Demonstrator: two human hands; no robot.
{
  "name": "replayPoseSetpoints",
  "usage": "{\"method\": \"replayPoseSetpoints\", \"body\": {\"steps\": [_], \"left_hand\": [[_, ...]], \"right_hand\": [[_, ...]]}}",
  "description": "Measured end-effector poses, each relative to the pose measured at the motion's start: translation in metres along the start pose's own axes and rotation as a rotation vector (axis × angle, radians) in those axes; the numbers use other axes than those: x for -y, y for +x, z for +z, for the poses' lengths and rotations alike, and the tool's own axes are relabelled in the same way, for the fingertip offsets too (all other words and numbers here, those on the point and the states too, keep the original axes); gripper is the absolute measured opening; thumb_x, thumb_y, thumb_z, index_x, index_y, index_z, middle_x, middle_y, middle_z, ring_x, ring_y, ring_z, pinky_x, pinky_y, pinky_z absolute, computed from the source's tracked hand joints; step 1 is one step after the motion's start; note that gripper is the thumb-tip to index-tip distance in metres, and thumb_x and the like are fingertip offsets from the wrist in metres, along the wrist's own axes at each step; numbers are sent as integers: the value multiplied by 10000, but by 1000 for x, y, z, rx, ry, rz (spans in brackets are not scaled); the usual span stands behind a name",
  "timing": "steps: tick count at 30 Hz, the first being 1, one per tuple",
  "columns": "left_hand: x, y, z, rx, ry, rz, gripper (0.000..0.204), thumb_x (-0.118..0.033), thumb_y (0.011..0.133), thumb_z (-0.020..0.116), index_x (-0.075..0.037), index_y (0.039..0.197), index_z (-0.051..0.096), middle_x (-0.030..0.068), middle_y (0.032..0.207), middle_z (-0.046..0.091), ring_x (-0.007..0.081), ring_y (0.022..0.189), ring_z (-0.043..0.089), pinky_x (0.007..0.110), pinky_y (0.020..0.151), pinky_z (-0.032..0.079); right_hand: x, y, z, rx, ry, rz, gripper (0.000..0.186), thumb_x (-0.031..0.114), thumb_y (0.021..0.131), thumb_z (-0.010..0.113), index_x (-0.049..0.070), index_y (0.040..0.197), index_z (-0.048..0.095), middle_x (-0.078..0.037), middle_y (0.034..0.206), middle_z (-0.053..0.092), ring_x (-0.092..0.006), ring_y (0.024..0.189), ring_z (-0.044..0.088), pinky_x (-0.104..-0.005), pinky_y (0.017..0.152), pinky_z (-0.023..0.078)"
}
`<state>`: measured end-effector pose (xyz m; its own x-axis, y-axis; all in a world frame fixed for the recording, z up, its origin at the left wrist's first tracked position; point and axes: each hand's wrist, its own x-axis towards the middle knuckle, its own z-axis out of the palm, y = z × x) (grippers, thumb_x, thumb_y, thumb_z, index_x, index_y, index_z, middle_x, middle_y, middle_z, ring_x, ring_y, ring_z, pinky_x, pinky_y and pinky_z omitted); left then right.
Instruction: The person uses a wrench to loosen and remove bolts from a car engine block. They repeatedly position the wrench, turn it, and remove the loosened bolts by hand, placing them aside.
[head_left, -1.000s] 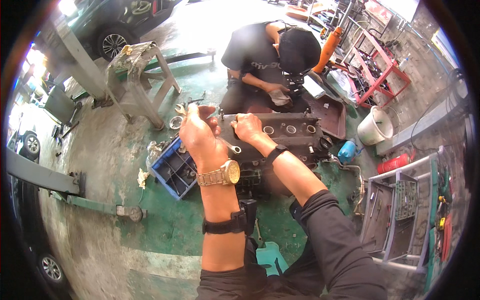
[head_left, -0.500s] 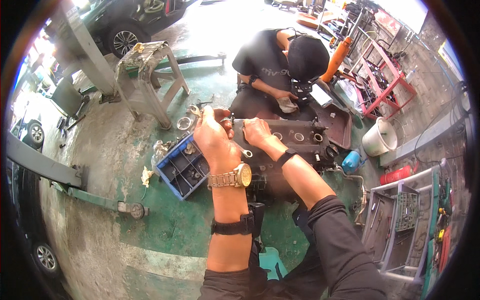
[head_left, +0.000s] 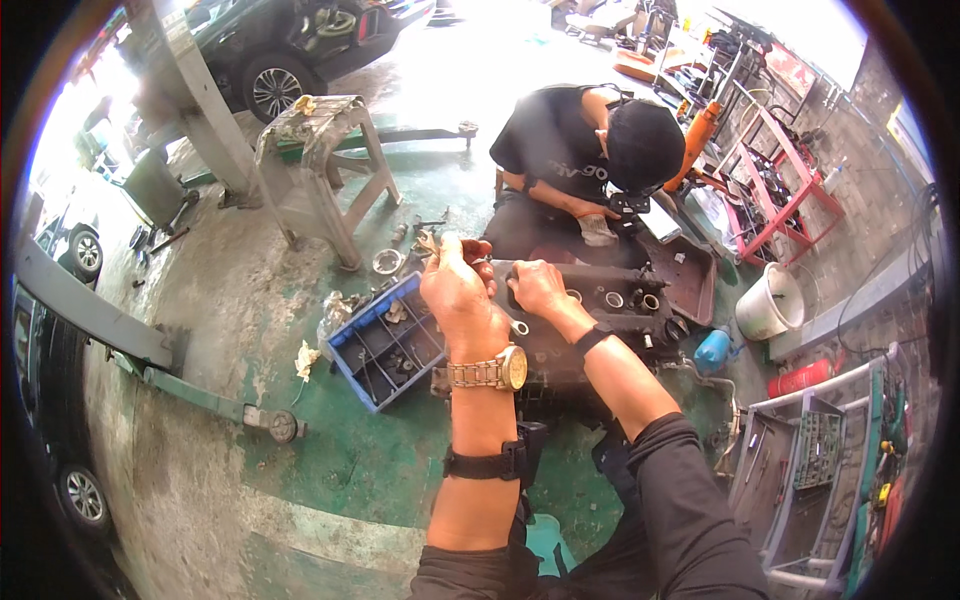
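In the workshop, the worn green floor (head_left: 340,470) carries a dark engine (head_left: 632,286), w/ a blue divided tray (head_left: 352,376) to its left. The spanner (head_left: 517,325) is in the L hand (head_left: 465,297), by the engine's left end; the L fingers are curled around it. The R hand (head_left: 541,290) is at the engine's top, fingers bent; whether they pinch smth. cannot be told. For good work, the L grip should be firm, the spanner's ring end clear of the R hand, & pressure applied w/o jerks.
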<state>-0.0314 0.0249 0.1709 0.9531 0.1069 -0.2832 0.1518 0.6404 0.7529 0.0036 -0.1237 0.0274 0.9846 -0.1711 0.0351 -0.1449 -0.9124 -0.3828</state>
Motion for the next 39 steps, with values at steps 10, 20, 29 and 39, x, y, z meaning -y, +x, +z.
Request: {"method": "replayPoseSetpoints", "body": {"steps": [10, 20, 29, 39], "left_hand": [[1, 1, 0, 0, 12, 23, 286, -248, 979, 521, -31, 821, 621, 78, 739, 633, 124, 548, 520, 246, 441, 364], [2, 3, 0, -7, 23, 19, 294, -244, 979, 514, -21, 825, 629, 75, 726, 631, 123, 535, 516, 247, 434, 369], [2, 2, 2, -17, 17, 11, 250, -204, 972, 507, -34, 807, 588, 66, 718, 619, 97, 511, 486, 229, 420, 340], [2, 4, 0, -18, 2, -3, 279, -235, 984, 508, -23, 848, 628, 82, 744, 639, 126, 540, 518, 248, 432, 367]], "right_hand": [[-4, 2, 1, -16, -24, 20, 261, 272, 843, 651, 51, 971, 702, -227, 888, 682, -401, 886, 657, -474, 804, 515], [-6, 12, 1, 82, -136, -79, 250, 276, 852, 645, 45, 935, 692, -227, 880, 682, -391, 892, 661, -475, 796, 515], [1, 4, 2, 31, -40, 33, 245, 267, 854, 640, 45, 948, 687, -226, 898, 683, -400, 899, 656, -479, 807, 511], [3, 5, -8, 67, -85, -73, 222, 240, 852, 628, 40, 929, 686, -232, 886, 679, -402, 875, 656, -485, 792, 513]]}}
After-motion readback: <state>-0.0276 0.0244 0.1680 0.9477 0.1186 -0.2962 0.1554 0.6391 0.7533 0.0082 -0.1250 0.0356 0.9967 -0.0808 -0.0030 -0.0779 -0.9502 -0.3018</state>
